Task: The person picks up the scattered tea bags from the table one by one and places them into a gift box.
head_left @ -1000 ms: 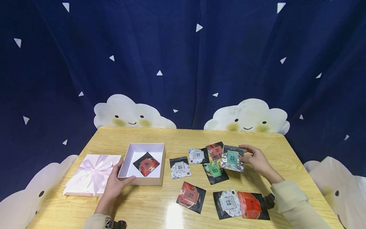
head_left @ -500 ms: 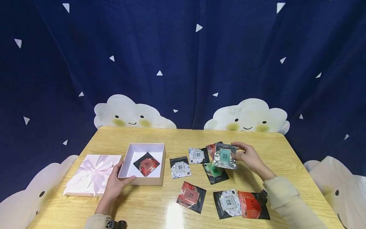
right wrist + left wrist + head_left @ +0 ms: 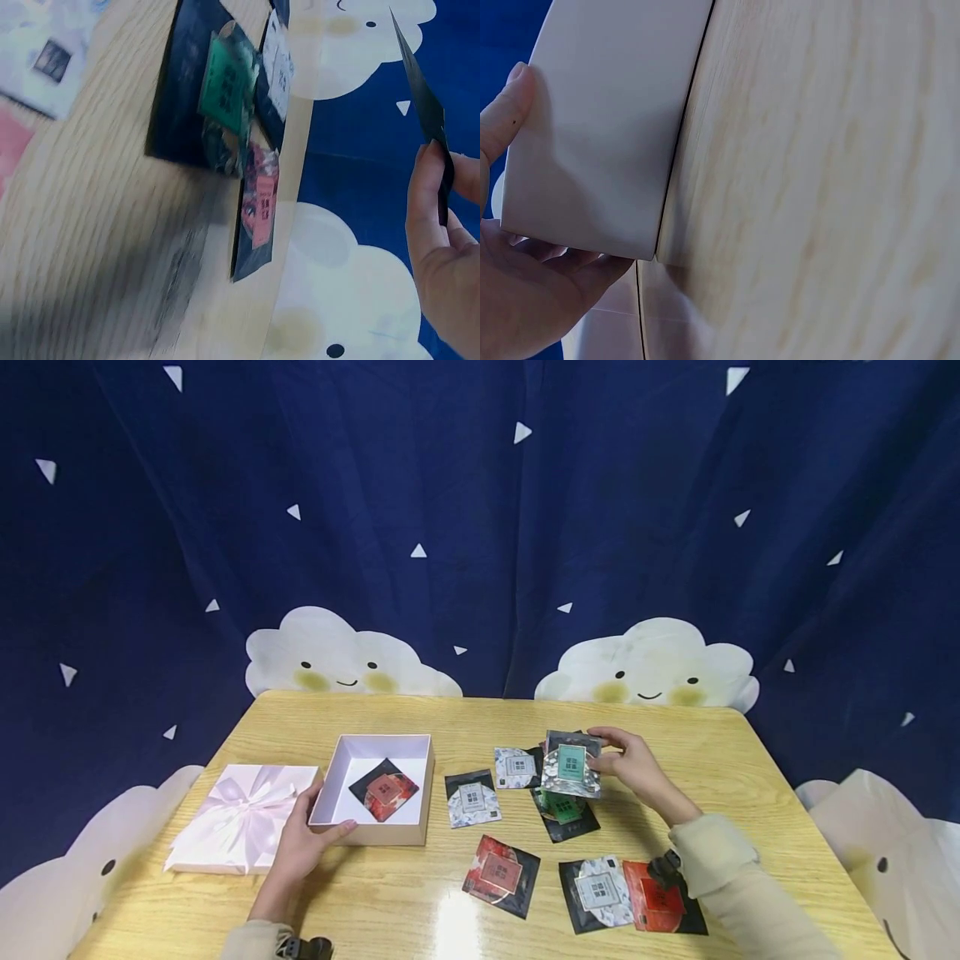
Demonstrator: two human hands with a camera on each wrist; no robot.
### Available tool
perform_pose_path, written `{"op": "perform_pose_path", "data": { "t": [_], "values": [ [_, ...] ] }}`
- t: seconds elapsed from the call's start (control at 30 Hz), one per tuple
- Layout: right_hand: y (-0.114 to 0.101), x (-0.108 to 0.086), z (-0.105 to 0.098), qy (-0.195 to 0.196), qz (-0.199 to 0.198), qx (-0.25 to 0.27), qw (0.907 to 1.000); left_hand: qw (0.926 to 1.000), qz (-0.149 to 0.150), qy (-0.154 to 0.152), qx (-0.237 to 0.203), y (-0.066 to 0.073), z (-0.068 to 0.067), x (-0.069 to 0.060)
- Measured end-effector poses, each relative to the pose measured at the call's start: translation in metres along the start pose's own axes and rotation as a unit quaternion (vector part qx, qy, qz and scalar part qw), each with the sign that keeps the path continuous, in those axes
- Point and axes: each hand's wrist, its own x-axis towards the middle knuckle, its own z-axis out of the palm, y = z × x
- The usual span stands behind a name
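My left hand grips the near left corner of an open white box. In the left wrist view its thumb lies on the box's rim, with the fingers around the side wall. Inside the box lies a black-and-red sachet. My right hand pinches the right edge of a silver-grey sachet with a green label. It hangs above a red sachet and a black sachet with a bright green label. The right wrist view shows the held sachet edge-on between thumb and fingers.
A pink lid with a ribbon bow lies left of the box. Two white-patterned sachets lie right of it. Nearer the front are a red-and-black sachet, a white-and-black sachet and a red one. A blue curtain hangs behind.
My right hand has moved left with the silver-grey sachet, which now covers most of the red sachet beneath. The left hand and the box have stayed put.
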Motion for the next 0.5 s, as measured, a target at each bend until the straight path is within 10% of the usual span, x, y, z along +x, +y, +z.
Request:
{"op": "perform_pose_path", "data": {
  "t": [0.5],
  "values": [
    [-0.019, 0.018, 0.029, -0.031, -0.012, 0.011, 0.9994, 1.0000, -0.006, 0.001, -0.002, -0.002, -0.001, 0.000]
  ]
}}
